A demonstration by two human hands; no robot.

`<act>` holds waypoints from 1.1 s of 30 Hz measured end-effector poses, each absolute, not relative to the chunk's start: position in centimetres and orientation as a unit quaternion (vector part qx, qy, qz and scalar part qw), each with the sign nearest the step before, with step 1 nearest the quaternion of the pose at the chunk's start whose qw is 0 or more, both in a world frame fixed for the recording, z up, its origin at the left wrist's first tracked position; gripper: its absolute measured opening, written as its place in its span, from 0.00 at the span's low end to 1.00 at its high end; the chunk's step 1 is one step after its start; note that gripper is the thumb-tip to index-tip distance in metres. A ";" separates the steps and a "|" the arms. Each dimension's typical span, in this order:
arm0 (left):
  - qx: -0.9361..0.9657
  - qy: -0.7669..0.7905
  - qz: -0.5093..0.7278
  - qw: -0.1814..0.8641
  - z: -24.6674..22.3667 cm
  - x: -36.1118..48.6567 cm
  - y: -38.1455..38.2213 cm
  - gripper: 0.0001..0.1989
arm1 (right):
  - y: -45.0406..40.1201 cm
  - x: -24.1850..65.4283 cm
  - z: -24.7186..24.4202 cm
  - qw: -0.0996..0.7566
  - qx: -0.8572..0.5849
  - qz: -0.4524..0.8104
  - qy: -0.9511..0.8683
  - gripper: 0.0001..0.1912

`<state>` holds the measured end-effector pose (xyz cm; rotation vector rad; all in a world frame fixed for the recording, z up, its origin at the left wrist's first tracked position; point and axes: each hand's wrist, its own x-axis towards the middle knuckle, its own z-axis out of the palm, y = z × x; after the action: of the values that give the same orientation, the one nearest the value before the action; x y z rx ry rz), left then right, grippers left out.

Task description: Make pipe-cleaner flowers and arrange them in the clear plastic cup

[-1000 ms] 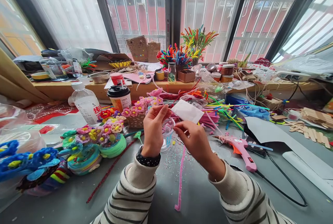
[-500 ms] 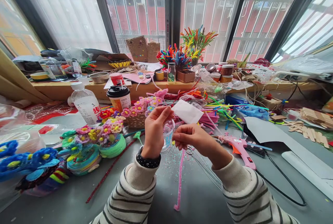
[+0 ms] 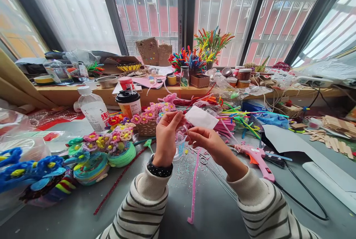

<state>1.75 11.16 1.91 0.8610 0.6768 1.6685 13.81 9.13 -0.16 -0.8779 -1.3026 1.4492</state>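
My left hand [image 3: 167, 137] is raised over the grey table with thumb and fingers pinched. Whatever lies in the pinch is too thin to make out. Close beside it, my right hand [image 3: 207, 146] is pinched too, its fingertips near a fine line I cannot identify. A small white paper piece [image 3: 201, 117] shows just beyond both hands; whether it is held is unclear. Partly hidden between them stands a clear plastic cup [image 3: 180, 143]. Below the hands lie a pink pipe cleaner [image 3: 194, 191], scissors [image 3: 204, 160], thin metal wires [image 3: 221, 178] and scattered glitter.
A pink glue gun [image 3: 258, 159] with a black cable lies to the right. Pipe-cleaner flowers [image 3: 111, 139] crowd the left side, near a water bottle [image 3: 93, 109] and a lidded paper cup [image 3: 128, 103]. Behind the hands is a pile of pipe cleaners [image 3: 225, 124].
My right hand has shifted slightly upward, its fingers now a little higher beside the left hand. The whole view has moved a little. My left hand keeps its pinch.
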 end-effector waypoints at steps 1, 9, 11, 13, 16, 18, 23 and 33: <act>0.368 0.286 0.701 0.539 1.9 1.8 11.1 0.09 | 9.1 13.8 -0.1 0.487 -0.364 0.582 -0.540 0.13; 0.462 0.270 0.601 0.594 1.8 2.0 10.9 0.08 | 8.9 14.0 0.1 0.542 -0.384 0.491 -0.564 0.13; 0.479 0.276 0.572 0.606 1.7 2.0 11.0 0.07 | 9.0 14.2 0.3 0.548 -0.391 0.476 -0.566 0.13; 0.475 0.295 0.582 0.591 1.5 1.9 11.1 0.07 | 9.0 14.4 0.3 0.548 -0.405 0.455 -0.574 0.14; 0.466 0.311 0.600 0.572 1.5 1.8 11.2 0.06 | 8.8 14.4 0.3 0.544 -0.427 0.411 -0.594 0.14; 0.464 0.314 0.599 0.573 1.5 1.8 11.1 0.06 | 8.7 14.4 0.2 0.543 -0.437 0.375 -0.611 0.15; 0.458 0.316 0.596 0.579 1.7 1.9 11.0 0.07 | 8.5 14.2 0.0 0.548 -0.452 0.315 -0.629 0.13; 0.455 0.306 0.611 0.571 1.7 1.8 11.1 0.07 | 8.4 13.8 -0.2 0.553 -0.442 0.344 -0.618 0.12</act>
<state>1.84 11.05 1.70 1.0674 0.7184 1.4334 13.75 8.36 -0.19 -1.0440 -1.4603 0.8128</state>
